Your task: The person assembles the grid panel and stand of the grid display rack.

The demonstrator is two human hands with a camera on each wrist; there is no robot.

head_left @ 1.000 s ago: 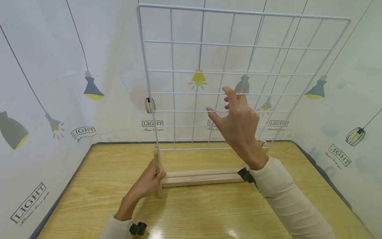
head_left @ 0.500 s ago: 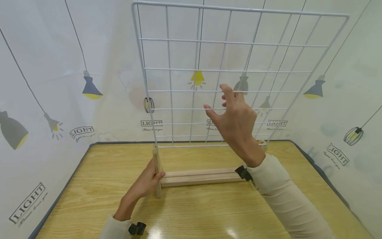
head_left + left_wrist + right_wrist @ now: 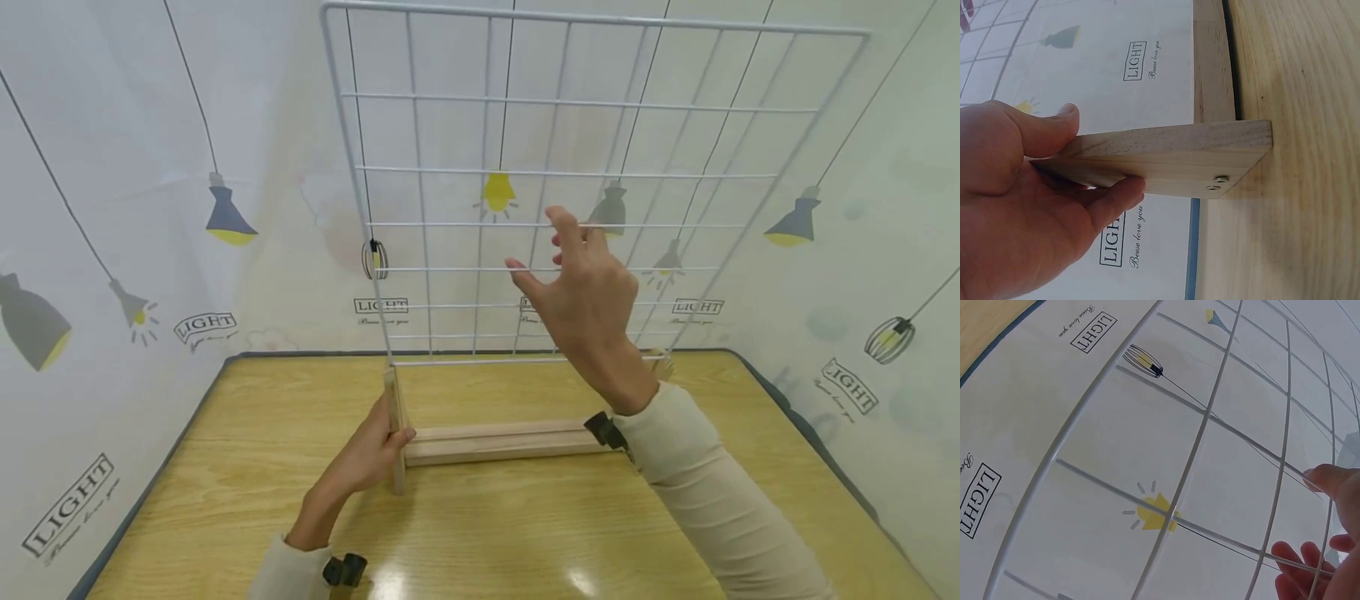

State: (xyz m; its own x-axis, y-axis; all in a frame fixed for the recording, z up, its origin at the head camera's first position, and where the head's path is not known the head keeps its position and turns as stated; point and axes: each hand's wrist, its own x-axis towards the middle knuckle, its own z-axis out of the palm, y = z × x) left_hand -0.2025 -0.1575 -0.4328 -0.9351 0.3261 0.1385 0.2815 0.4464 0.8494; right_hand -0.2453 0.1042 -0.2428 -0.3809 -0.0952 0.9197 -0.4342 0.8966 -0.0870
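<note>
A white wire grid panel [image 3: 442, 200] stands tilted over a light wooden frame, its lower edge at the frame's upper ends. My left hand [image 3: 371, 450] grips the frame's left side board [image 3: 393, 400]. In the left wrist view the thumb lies on one side of this board [image 3: 1166, 140] and the fingers on the other; two metal fasteners [image 3: 1219, 181] show near its end. My right hand [image 3: 588, 296] holds the grid among its middle wires, thumb apart from the bent fingers. In the right wrist view wires cross in front of the fingers [image 3: 1297, 569]; their exact contact is partly hidden.
Wooden crossbars [image 3: 510, 443] join the frame's sides low down on the wood-grain table [image 3: 480, 533]. My right forearm hides much of the frame's right end [image 3: 662, 363]. A white wall covering [image 3: 285, 250] printed with lamps surrounds the table on three sides.
The grid's top edge has shifted left and slightly up in the view, and my right hand has moved left and up with it. My left hand stays on the side board.
</note>
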